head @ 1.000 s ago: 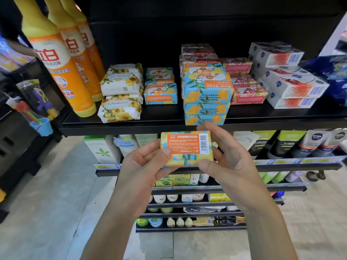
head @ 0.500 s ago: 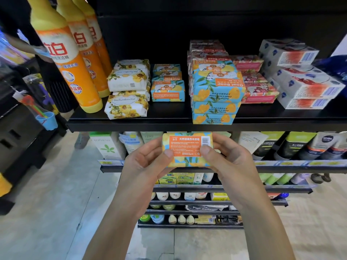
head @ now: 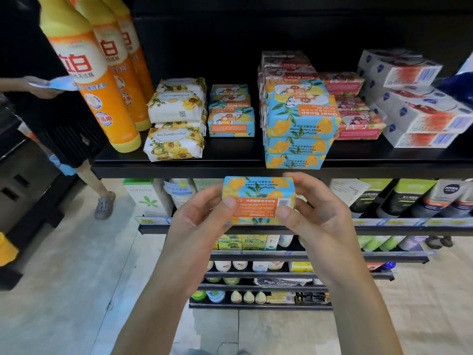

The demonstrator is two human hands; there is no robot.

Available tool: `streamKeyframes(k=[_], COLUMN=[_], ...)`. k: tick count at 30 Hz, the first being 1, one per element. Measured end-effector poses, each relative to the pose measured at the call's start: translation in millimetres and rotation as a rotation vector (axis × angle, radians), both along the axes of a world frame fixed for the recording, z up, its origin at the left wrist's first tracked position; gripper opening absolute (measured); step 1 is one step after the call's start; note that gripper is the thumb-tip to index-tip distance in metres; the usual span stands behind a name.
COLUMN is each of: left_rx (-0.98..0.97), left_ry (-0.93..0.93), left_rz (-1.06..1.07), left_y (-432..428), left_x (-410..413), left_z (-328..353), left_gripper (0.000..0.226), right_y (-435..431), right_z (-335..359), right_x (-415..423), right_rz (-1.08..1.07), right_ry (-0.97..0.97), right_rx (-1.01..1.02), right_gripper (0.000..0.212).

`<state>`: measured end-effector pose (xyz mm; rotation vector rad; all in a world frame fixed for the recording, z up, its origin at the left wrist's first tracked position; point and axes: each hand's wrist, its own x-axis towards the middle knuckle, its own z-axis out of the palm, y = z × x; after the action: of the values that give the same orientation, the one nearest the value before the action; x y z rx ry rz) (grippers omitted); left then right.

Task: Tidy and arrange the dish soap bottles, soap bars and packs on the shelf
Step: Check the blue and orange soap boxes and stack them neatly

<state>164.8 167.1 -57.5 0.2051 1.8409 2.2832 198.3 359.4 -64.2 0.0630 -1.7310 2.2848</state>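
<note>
Gripping one soap bar [head: 258, 194] between left hand [head: 197, 226] and right hand [head: 320, 221]; three bottles [head: 99, 98] stand above

Three tall orange-and-yellow plastic dish soap bottles [head: 99, 98] stand in a row. I count four white paper-wrapped soap bars with yellow flowers [head: 174, 143] and three small blue-and-orange soap boxes [head: 231, 121]. There are four large blue-and-yellow wrapped goat soap bars [head: 302, 119] on the black shelf [head: 179, 167]. One more goat soap bar [head: 258, 198] is off the shelf. I make out at least five pink-and-red soap boxes [head: 358, 124] and at least three white cardboard packs with red and blue print [head: 422, 111]. Those stacks hide any behind.
</note>
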Motion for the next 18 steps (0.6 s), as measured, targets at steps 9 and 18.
streamKeyframes(k=[9, 18], left_rx=[0.054, 0.144], left_ry=[-0.061, -0.091], left_rz=[-0.022, 0.064], left_y=[-0.9, -0.3], left_x=[-1.7, -0.3], left_z=[3.1, 4.7], left_gripper=[0.056, 0.039], right_y=[-0.3, -0.9], right_z=[-0.2, 2.1], right_x=[-0.3, -0.4], right_rz=[0.032, 0.074], right_ry=[0.078, 0.048], right_rx=[0.032, 0.100], right_gripper=[0.045, 0.050])
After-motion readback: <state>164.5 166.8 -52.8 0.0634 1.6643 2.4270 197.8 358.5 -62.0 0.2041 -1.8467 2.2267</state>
